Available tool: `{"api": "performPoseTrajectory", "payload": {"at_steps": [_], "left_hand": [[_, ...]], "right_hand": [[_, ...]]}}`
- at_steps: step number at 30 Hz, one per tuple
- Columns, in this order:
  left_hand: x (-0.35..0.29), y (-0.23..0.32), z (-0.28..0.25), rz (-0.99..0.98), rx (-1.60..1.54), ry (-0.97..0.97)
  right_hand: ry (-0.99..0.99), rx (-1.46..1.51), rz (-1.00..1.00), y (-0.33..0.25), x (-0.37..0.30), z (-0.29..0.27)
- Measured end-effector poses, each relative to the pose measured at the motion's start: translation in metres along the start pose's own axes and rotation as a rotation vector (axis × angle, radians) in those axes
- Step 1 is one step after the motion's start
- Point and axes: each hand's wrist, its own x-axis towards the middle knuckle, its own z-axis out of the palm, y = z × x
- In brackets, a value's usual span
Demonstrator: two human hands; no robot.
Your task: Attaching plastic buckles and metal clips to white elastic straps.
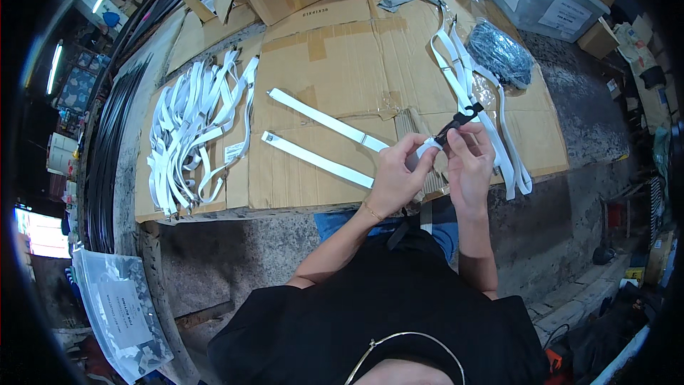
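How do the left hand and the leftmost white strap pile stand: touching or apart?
Apart: in the head view, cardboard shows between the left hand and the white strap pile.

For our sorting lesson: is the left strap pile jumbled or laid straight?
Jumbled: the white straps there loop and cross over one another.

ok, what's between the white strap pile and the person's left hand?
Head view: two lengths of white strap, slanting side by side across the cardboard toward the left hand. Cardboard shows between them.
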Motion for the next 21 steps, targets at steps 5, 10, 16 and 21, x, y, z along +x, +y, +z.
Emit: {"api": "performPoseTrajectory", "payload": {"at_steps": [5,10,16,21], "left_hand": [[-0.001,-0.006,0.002,0.073,0.026,0.039],[0.001,-0.011,0.003,0.065,0.019,0.051],[0.005,-0.015,0.005,-0.092,-0.145,-0.138],[0.009,-0.030,-0.002,-0.036,-0.012,-0.469]], "right_hand": [[-0.005,-0.014,0.036,0.003,0.002,0.000],[0.007,-0.040,0.041,-0.001,0.002,-0.002],[-0.058,-0.231,0.099,-0.024,0.014,-0.005],[0.027,-0.293,-0.278,-0.060,0.047,-0.013]]}}
